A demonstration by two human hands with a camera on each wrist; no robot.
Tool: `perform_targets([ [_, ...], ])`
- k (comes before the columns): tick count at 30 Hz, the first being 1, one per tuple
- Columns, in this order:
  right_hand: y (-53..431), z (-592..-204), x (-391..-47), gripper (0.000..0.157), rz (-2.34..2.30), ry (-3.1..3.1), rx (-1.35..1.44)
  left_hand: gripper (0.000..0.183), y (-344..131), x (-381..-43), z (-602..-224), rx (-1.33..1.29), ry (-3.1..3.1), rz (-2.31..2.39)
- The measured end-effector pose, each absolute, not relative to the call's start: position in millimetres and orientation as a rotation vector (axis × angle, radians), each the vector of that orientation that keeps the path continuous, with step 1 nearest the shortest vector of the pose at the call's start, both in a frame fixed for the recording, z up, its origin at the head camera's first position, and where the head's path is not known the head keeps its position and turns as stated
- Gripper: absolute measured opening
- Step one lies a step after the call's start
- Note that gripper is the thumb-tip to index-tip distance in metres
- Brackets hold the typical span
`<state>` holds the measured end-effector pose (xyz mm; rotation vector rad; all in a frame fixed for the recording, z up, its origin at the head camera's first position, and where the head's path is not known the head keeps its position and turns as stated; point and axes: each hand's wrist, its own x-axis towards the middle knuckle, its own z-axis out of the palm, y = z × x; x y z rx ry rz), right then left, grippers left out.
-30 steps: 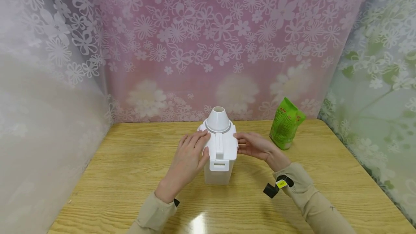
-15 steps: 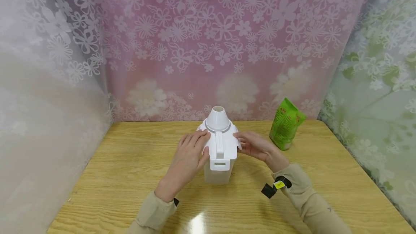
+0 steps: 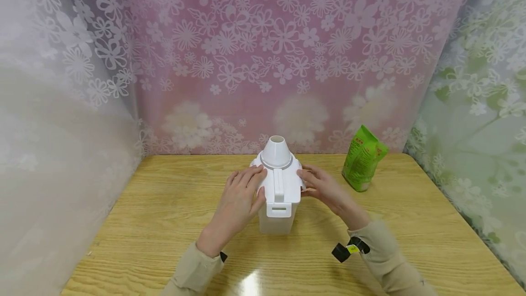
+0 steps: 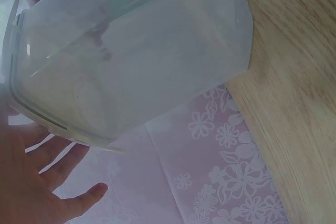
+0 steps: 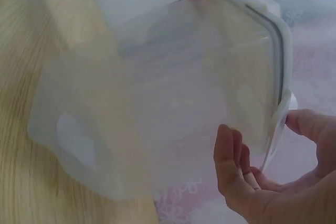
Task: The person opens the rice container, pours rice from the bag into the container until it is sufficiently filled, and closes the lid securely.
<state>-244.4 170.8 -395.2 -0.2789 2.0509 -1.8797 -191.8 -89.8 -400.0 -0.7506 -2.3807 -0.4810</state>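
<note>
- The translucent plastic container with a white lid and funnel-shaped spout (image 3: 277,186) stands mid-table on the light wooden table (image 3: 164,214).
- The left hand (image 3: 242,195) rests straight-fingered against the lid's left edge.
- The right hand (image 3: 324,188) touches the right edge, fingers loosely extended.
- A green pouch (image 3: 363,156) stands well apart, to the right.

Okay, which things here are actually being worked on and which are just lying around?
In use: white container, its lid, left hand and right hand on the lid's sides.
Lying about: green bag, apart on the table.
</note>
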Motion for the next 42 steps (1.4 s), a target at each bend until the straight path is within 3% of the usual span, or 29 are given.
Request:
perform_targets([
  [11, 166, -400, -236, 0.053, -1.727, 2.689, -0.504, 0.041, -89, -192, -401, -0.755, -2.374, -0.489],
  [18, 159, -400, -228, 0.030, -1.770, 3.037, -0.873, 0.041, -89, -192, -401, -0.751, -2.374, -0.496],
  [26, 156, -402, -222, 0.027, -1.640, 3.134, -1.330, 0.041, -90, -193, -401, -0.754, -2.363, -0.492],
  [30, 154, -408, -221, 0.018, -1.414, 3.249, -1.528, 0.041, -90, -193, -402, -0.753, -2.358, -0.488],
  [35, 153, -411, -221, 0.036, -1.243, 3.363, -1.625, 0.041, -90, -193, -402, -0.753, -2.358, -0.482],
  [42, 153, -413, -222, 0.037, -1.255, 3.359, -1.623, 0.040, -89, -192, -401, -0.750, -2.362, -0.483],
])
